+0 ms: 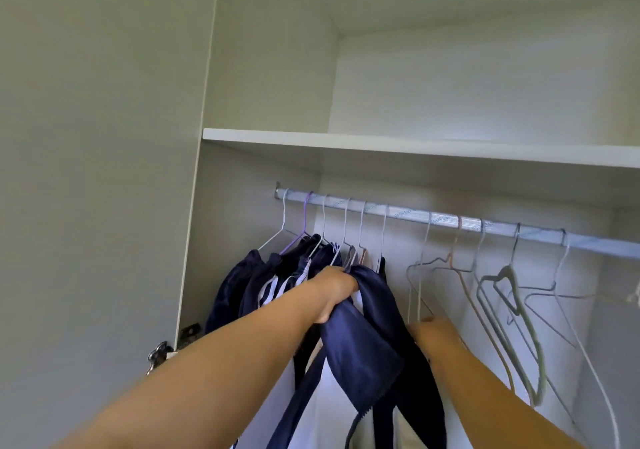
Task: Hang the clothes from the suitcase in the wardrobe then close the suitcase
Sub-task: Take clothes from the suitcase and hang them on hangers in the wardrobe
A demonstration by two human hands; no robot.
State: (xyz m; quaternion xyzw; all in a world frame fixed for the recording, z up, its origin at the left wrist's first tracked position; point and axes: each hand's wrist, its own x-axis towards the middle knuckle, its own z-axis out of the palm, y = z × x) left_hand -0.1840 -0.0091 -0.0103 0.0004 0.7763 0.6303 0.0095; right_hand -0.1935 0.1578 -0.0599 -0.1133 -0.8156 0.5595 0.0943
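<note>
White panel fills my left side, the wardrobe door (97,171) standing open, with a metal hinge (189,330) low on the frame beside it. Past it, a white shelf (415,148) runs across the wardrobe, and under the shelf a pale rail (450,221) slopes down toward the right. At the left end of the rail a bunch of dark clothes (249,289) hangs on thin hangers packed close together, some navy with white stripes. My left hand (334,287) reaches up just right of that bunch, its fingers curled tight round the top of a navy garment (367,337). This garment hangs on the rail by its own hanger, and its cloth and straps trail down between my two forearms. My hands are apart, the left higher than the right. My right hand (433,332) is just beside the garment, at the foot of a thin wire hanger (419,285). Its fingers are turned away from me, so I cannot tell whether they grip the wire or only touch it. Further right, bare hangers (512,310) hang spaced along the rail, grey, pinkish and white, some tilted against each other.
</note>
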